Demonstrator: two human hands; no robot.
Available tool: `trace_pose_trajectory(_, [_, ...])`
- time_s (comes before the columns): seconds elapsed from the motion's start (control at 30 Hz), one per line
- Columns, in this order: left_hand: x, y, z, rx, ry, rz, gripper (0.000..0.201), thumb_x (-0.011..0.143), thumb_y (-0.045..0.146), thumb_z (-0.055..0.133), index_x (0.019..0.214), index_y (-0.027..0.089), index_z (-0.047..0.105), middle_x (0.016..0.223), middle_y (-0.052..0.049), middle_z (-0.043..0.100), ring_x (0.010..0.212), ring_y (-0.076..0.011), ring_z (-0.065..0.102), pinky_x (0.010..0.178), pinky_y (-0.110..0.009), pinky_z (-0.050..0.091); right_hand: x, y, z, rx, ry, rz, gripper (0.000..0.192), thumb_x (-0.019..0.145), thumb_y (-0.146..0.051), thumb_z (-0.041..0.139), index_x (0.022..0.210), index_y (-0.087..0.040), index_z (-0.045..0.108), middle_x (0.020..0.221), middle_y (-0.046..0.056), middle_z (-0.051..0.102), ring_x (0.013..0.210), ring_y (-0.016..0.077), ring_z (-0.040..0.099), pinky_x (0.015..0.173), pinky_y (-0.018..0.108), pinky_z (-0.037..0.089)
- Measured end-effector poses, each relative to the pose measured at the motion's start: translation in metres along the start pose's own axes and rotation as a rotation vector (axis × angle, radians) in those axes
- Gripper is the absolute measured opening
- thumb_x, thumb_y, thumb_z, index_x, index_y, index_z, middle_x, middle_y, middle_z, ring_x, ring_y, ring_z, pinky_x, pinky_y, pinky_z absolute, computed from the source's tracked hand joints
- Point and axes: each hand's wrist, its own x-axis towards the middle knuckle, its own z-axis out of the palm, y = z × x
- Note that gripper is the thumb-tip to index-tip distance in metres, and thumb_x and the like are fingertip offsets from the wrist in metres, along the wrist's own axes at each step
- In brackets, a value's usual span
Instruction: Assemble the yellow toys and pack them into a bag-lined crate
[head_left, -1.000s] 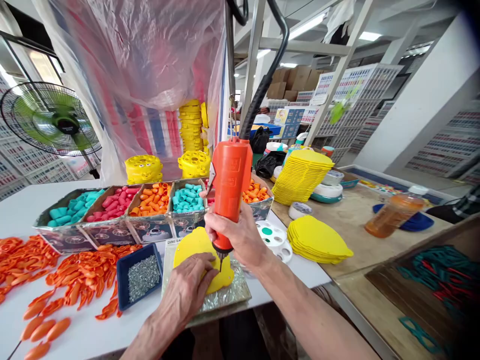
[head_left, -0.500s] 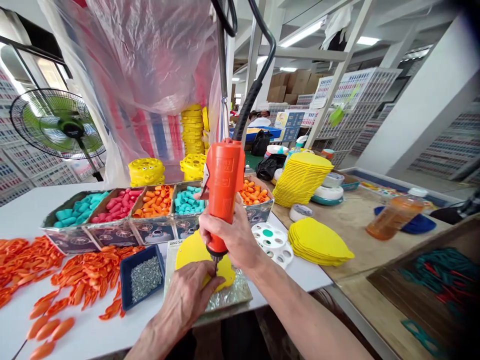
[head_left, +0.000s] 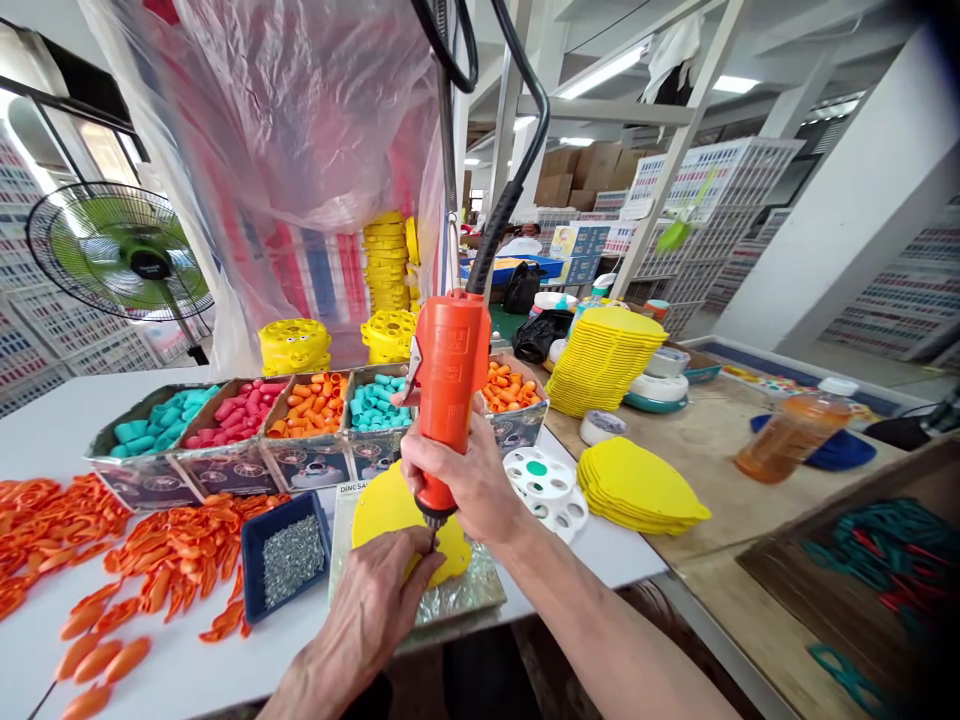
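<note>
Head view, with the yellow plate (head_left: pixel 379 505) as the clock's centre: the work looks to be midway through fixing this one piece. The plate lies flat on a plastic-covered pad (head_left: pixel 469 598), and the right hand (head_left: pixel 469 475) has its fingers wrapped round the orange electric screwdriver (head_left: pixel 450 375), which stands nearly upright with its bit end down at the plate. The left hand (head_left: pixel 379 580) rests over the plate's 7 o'clock edge, thumb and forefinger drawn close about the bit; whether they pinch a screw there I cannot tell. At least one fastening therefore seems under way and unfinished; how many are already in does not show, as hands and tool cover much of the surface. Plenty of loose screws (head_left: pixel 292 560) fill the blue tray (head_left: pixel 253 590) at 9 o'clock. Similar yellow plates are piled in a low stack (head_left: pixel 637 485) at 3 o'clock and a taller stack (head_left: pixel 606 360) at 2, though whether these are waiting or finished is unclear. Two round yellow housings (head_left: pixel 294 347) stand near 11 and 12 o'clock, beyond the bins (head_left: pixel 307 462) of coloured parts.
</note>
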Motion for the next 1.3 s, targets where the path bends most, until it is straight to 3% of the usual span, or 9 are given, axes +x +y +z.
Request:
trace_pose_trajectory(0.13, [-0.001,0.000,0.002,-0.006,-0.027,-0.032,0.018,0.105,0.030,0.045,0.099,0.022,0.061,0.084,-0.002,0.078,0.072,-0.0190,0.076,0.066,-0.029,0.061,0.000,0.001,0.001,-0.020,0.004,0.026,0.028,0.078,-0.029,0.078,0.102,-0.019,0.067,0.060,-0.006,0.060,0.048,0.0086,0.052,0.047,0.021,0.046])
trace_pose_trajectory(0.23, [-0.002,0.000,0.000,-0.036,-0.026,-0.073,0.015,0.104,0.028,0.048,0.099,0.022,0.061,0.088,-0.002,0.079,0.075,-0.0195,0.077,0.069,-0.031,0.062,0.000,0.003,0.002,-0.035,0.011,0.023,0.019,0.078,-0.029,0.077,0.087,-0.018,0.065,0.059,-0.006,0.059,0.047,0.0085,0.052,0.047,0.022,0.045])
trace_pose_trajectory(0.33, [-0.005,-0.004,-0.009,-0.058,-0.082,-0.129,0.009,0.096,0.030,0.063,0.101,0.023,0.061,0.097,-0.004,0.080,0.083,-0.0215,0.078,0.072,-0.033,0.064,0.000,0.005,0.002,-0.048,0.016,0.018,0.019,0.078,-0.029,0.077,0.075,-0.018,0.061,0.058,-0.005,0.059,0.048,0.0086,0.052,0.048,0.022,0.045])
trace_pose_trajectory(0.47, [-0.015,-0.021,-0.025,0.084,-0.160,-0.081,0.059,0.072,0.034,0.088,0.122,0.021,0.059,0.135,-0.016,0.068,0.128,-0.0379,0.063,0.103,-0.057,0.056,-0.002,0.011,0.005,-0.039,0.019,0.036,0.021,0.078,-0.030,0.077,0.075,-0.019,0.060,0.058,-0.005,0.059,0.049,0.0090,0.053,0.050,0.023,0.047])
trace_pose_trajectory(0.57, [-0.023,-0.035,-0.027,0.174,-0.203,-0.060,0.087,0.066,0.036,0.092,0.140,0.021,0.051,0.145,-0.019,0.061,0.141,-0.0440,0.049,0.113,-0.070,0.041,-0.003,0.018,0.011,-0.035,0.019,0.041,0.024,0.077,-0.032,0.078,0.074,-0.019,0.058,0.057,-0.005,0.060,0.048,0.0093,0.054,0.051,0.024,0.047])
trace_pose_trajectory(0.7, [-0.026,-0.039,-0.021,0.119,-0.210,-0.077,0.075,0.075,0.035,0.087,0.141,0.023,0.054,0.133,-0.015,0.069,0.136,-0.0394,0.055,0.115,-0.064,0.043,-0.002,0.025,0.026,-0.047,0.016,0.095,0.025,0.074,-0.032,0.078,0.071,-0.019,0.057,0.054,-0.004,0.059,0.046,0.0099,0.053,0.050,0.025,0.047])
trace_pose_trajectory(0.87, [-0.024,-0.033,-0.019,0.038,-0.129,-0.100,0.067,0.069,0.030,0.092,0.130,0.024,0.063,0.112,-0.011,0.076,0.118,-0.0372,0.065,0.112,-0.062,0.045,-0.003,0.030,0.038,-0.044,-0.001,0.187,0.028,0.071,-0.035,0.080,0.079,-0.020,0.057,0.056,-0.005,0.058,0.048,0.0110,0.053,0.050,0.026,0.047])
trace_pose_trajectory(1.17, [-0.030,-0.042,-0.016,0.053,-0.202,-0.118,0.064,0.078,0.037,0.084,0.136,0.027,0.060,0.123,-0.011,0.073,0.128,-0.0373,0.060,0.107,-0.057,0.050,-0.010,0.031,0.020,-0.115,0.001,0.123,0.023,0.075,-0.031,0.077,0.075,-0.021,0.057,0.057,-0.005,0.058,0.049,0.0105,0.051,0.049,0.026,0.043])
trace_pose_trajectory(1.3, [-0.030,-0.041,-0.017,0.066,-0.215,-0.128,0.076,0.075,0.035,0.087,0.143,0.028,0.053,0.128,-0.012,0.070,0.128,-0.0386,0.059,0.107,-0.058,0.049,-0.012,0.031,0.020,-0.114,0.000,0.149,0.024,0.072,-0.029,0.078,0.078,-0.020,0.057,0.055,-0.006,0.058,0.046,0.0100,0.050,0.048,0.026,0.043])
